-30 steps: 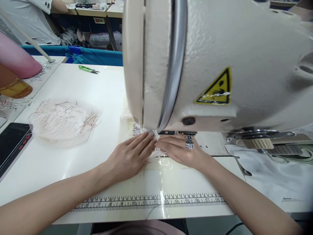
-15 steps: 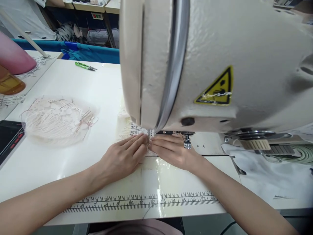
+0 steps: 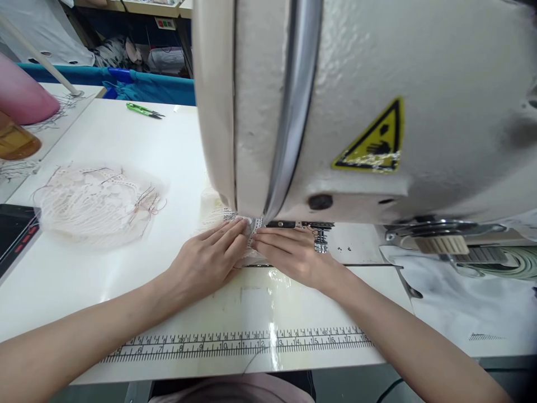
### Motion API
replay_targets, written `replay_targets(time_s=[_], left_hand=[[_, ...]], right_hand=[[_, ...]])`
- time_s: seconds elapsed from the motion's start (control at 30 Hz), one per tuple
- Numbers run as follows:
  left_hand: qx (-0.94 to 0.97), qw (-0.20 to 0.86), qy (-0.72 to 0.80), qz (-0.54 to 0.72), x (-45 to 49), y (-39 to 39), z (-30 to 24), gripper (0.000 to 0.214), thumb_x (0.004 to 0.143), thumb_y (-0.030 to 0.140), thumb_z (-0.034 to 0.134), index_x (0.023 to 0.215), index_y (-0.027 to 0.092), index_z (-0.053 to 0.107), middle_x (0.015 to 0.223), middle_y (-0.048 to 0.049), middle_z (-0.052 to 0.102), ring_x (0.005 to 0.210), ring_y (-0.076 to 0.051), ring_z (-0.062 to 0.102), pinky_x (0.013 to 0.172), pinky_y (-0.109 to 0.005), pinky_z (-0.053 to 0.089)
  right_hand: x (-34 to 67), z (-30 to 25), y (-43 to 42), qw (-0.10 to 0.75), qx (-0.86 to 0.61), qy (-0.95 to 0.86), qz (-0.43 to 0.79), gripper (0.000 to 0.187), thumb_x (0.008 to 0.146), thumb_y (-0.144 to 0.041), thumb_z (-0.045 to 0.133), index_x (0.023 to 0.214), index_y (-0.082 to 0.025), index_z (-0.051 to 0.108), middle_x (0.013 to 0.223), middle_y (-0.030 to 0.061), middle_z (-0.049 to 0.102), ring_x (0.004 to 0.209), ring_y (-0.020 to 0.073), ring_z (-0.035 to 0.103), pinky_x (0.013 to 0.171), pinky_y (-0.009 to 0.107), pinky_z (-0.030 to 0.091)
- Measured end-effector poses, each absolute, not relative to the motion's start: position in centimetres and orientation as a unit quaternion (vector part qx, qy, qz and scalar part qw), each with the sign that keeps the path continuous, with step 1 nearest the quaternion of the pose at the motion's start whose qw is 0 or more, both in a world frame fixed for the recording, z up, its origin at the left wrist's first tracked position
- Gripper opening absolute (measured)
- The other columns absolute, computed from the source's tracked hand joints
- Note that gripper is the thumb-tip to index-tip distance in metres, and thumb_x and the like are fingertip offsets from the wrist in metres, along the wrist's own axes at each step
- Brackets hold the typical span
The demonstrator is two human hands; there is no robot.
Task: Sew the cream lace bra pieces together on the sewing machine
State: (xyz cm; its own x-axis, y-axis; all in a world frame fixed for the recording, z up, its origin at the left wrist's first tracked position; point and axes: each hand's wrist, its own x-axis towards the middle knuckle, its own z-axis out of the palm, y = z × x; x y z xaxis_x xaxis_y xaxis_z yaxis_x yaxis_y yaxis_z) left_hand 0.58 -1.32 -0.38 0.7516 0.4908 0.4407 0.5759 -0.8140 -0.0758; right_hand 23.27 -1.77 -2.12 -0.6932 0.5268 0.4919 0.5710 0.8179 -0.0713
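A big cream sewing machine [image 3: 356, 101] fills the upper right of the head view and hides its own needle. Under its head lies a small piece of white lace [image 3: 251, 226]. My left hand [image 3: 205, 263] lies flat on the table with fingers stretched out, fingertips pressing on the lace. My right hand [image 3: 293, 254] lies flat beside it, fingers extended, fingertips on the lace from the right. The two hands nearly touch at the fingertips, just in front of the machine's foot.
A pile of lace pieces with loose threads [image 3: 96, 201] lies at the left. Green thread snips [image 3: 145, 111] rest at the far side. A black device [image 3: 14, 238] sits at the left edge. A printed ruler [image 3: 239, 344] runs along the table's front edge.
Both hands have slid slightly left and away from me with the lace, towards the machine. The camera has shifted a little closer to the machine head.
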Motion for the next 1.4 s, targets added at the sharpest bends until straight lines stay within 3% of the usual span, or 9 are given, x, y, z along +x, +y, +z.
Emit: replay_targets(time_s=[0.23, 0.63, 0.9, 1.17, 1.4], left_hand=[[-0.928, 0.114, -0.296, -0.195, 0.7, -1.3, -0.5, 0.025, 0.094, 0.014, 0.042, 0.103, 0.005, 0.063, 0.118, -0.0186, 0.068, 0.11, -0.027, 0.067, 0.093, -0.036, 0.057], [-0.938, 0.114, -0.281, -0.169, 0.4, -1.2, -0.9, 0.038, 0.092, 0.014, 0.046, 0.127, 0.004, 0.058, 0.13, -0.0143, 0.062, 0.119, -0.029, 0.061, 0.097, -0.04, 0.055], [-0.939, 0.112, -0.285, -0.159, 0.3, -1.1, -0.9, 0.043, 0.089, 0.013, 0.048, 0.13, 0.005, 0.057, 0.132, -0.014, 0.061, 0.121, -0.03, 0.059, 0.096, -0.041, 0.056], [-0.943, 0.074, -0.291, -0.145, 0.3, -0.9, -1.2, 0.045, 0.09, 0.015, 0.048, 0.134, 0.008, 0.054, 0.134, -0.0155, 0.059, 0.126, -0.031, 0.054, 0.101, -0.045, 0.052], [-0.94, 0.05, -0.302, -0.154, 0.4, -0.7, -1.2, 0.046, 0.088, 0.015, 0.048, 0.133, 0.009, 0.054, 0.135, -0.0167, 0.058, 0.129, -0.031, 0.052, 0.104, -0.046, 0.05]], right_hand=[[23.2, -1.6, -1.4, 0.257, -0.3, -0.918, -0.033, 0.026, 0.091, -0.004, 0.05, 0.106, -0.018, 0.065, 0.111, 0.0008, 0.072, 0.102, 0.0121, 0.066, 0.088, 0.027, 0.057], [23.7, -2.6, -1.1, 0.263, -0.321, -0.91, -0.014, 0.026, 0.092, -0.009, 0.053, 0.115, -0.018, 0.063, 0.121, 0.0022, 0.068, 0.101, 0.012, 0.066, 0.083, 0.025, 0.058], [23.6, -2.2, -1.2, 0.265, -0.363, -0.893, -0.016, 0.023, 0.093, -0.013, 0.053, 0.109, -0.024, 0.066, 0.11, -0.0027, 0.072, 0.089, 0.0099, 0.067, 0.078, 0.023, 0.054], [23.5, -0.4, -1.4, 0.209, -0.475, -0.85, 0.091, 0.023, 0.098, -0.028, 0.05, 0.103, -0.025, 0.072, 0.091, -0.0016, 0.074, 0.071, 0.0103, 0.065, 0.063, 0.023, 0.049], [23.7, -1.3, -1.2, 0.248, -0.456, -0.851, 0.074, 0.02, 0.096, -0.024, 0.052, 0.103, -0.024, 0.071, 0.092, -0.0013, 0.074, 0.077, 0.0115, 0.067, 0.069, 0.024, 0.053]])
